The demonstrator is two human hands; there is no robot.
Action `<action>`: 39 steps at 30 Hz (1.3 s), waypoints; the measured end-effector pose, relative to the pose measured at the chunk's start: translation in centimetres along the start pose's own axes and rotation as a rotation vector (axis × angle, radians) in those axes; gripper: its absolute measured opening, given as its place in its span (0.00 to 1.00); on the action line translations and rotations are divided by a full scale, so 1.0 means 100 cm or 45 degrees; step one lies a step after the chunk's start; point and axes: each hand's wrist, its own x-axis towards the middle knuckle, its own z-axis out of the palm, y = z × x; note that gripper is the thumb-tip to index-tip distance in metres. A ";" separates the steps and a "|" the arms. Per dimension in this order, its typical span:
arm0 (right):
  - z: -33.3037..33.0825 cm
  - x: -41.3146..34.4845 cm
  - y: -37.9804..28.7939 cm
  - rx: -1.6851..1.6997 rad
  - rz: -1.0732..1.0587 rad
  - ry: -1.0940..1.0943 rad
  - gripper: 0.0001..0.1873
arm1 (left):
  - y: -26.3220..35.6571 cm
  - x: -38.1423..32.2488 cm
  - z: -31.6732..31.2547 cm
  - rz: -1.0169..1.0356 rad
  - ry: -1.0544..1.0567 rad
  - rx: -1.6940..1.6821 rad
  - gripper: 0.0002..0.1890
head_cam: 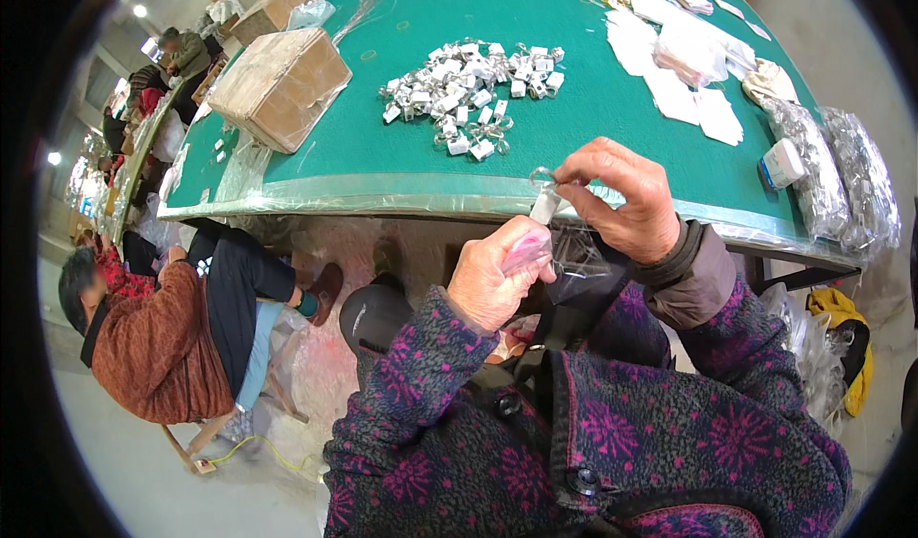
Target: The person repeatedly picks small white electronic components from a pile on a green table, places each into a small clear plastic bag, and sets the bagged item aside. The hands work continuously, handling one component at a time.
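My left hand (495, 272) grips a small white block with a metal key ring (545, 204), just in front of the table's near edge. A pinkish patch shows at its thumb; I cannot tell what it is. My right hand (620, 197) pinches the ring end between thumb and fingertips. Below the hands hangs a clear plastic bag (581, 255), partly hidden, and what holds it is not plain. Beyond them, a loose pile of similar white blocks with metal rings (466, 97) lies on the green tabletop (323, 165).
A taped cardboard box (280, 90) stands at the table's left. White papers and bags (688, 57), a white plastic container (783, 165) and filled clear bags (860, 179) lie at the right. A seated person (165, 337) is at my left, others farther back.
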 end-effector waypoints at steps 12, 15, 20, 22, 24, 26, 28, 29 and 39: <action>-0.041 -0.009 -0.034 0.117 0.036 -0.674 0.11 | 0.017 -0.016 0.015 0.163 0.147 0.403 0.08; -0.044 -0.007 -0.038 -0.007 -0.030 -0.834 0.08 | 0.020 -0.017 0.021 0.218 0.105 0.524 0.09; -0.034 -0.009 -0.042 0.188 0.165 -0.769 0.05 | 0.023 -0.017 0.024 0.248 0.076 0.576 0.08; -0.033 -0.011 -0.042 0.234 0.276 -0.697 0.07 | 0.023 -0.019 0.023 0.200 0.089 0.535 0.08; -0.030 -0.012 -0.040 0.249 0.270 -0.636 0.09 | 0.021 -0.020 0.023 0.128 0.083 0.456 0.09; -0.027 -0.015 -0.038 0.258 0.256 -0.644 0.08 | 0.019 -0.020 0.021 0.053 0.048 0.343 0.09; -0.025 -0.018 -0.037 0.282 0.332 -0.632 0.07 | 0.017 -0.018 0.021 0.056 0.015 0.189 0.09; -0.025 -0.020 -0.037 0.304 0.411 -0.621 0.07 | 0.016 -0.018 0.021 0.031 -0.012 0.123 0.10; -0.009 -0.024 -0.037 0.079 0.212 -0.483 0.08 | 0.009 -0.018 0.020 0.007 0.171 0.065 0.10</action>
